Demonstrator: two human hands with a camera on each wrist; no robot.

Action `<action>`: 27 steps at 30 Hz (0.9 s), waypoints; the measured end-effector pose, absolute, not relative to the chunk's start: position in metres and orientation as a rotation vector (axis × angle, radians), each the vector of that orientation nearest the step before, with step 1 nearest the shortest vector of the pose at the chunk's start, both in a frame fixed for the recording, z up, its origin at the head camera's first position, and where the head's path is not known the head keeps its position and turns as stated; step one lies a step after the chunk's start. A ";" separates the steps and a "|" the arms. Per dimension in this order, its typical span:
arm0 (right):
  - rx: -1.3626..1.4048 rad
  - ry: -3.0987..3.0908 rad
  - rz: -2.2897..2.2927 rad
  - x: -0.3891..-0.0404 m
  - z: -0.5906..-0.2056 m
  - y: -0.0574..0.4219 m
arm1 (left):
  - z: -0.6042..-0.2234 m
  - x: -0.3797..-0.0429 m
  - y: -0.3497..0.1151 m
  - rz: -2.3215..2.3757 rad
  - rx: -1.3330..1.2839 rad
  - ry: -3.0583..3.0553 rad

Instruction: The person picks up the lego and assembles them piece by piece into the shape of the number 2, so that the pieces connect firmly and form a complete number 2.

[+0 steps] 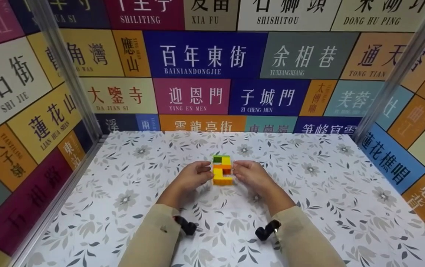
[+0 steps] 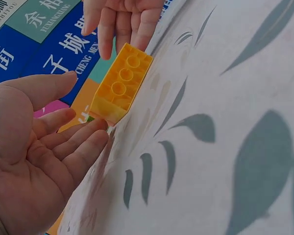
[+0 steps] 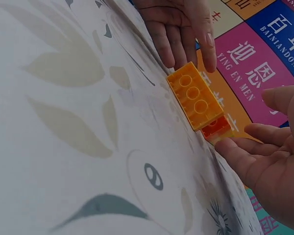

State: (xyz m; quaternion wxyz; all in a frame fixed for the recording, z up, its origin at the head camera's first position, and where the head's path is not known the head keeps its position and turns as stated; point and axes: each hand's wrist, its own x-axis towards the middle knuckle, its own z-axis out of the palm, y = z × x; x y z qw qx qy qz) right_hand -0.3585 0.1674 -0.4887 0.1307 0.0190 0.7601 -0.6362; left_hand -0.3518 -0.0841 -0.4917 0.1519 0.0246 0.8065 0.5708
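A small figure of joined toy building bricks (image 1: pixel 218 173), in yellow, orange and green, lies on the patterned tabletop between my two hands. Its hollow yellow underside (image 2: pixel 118 87) with round tubes faces the left wrist camera. To its left is my left hand (image 1: pixel 193 176), fingers loosely bent and fingertips at the brick edge; whether they touch is hard to tell. On the other side my right hand (image 1: pixel 252 173) has its fingertips beside the orange and yellow part (image 3: pixel 219 128). Neither hand is wrapped around the figure.
White tabletop (image 1: pixel 123 230) with grey leaves and flowers surrounds the hands. Colourful panels with place names (image 1: pixel 205 55) stand behind and at both sides, with metal posts (image 1: pixel 68 74) at the corners. Black wrist cameras (image 1: pixel 186 225) sit at both cuffs.
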 end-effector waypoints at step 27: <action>-0.247 3.058 -0.792 -0.354 -0.448 0.206 | -0.461 -0.360 -0.101 0.747 -0.028 3.238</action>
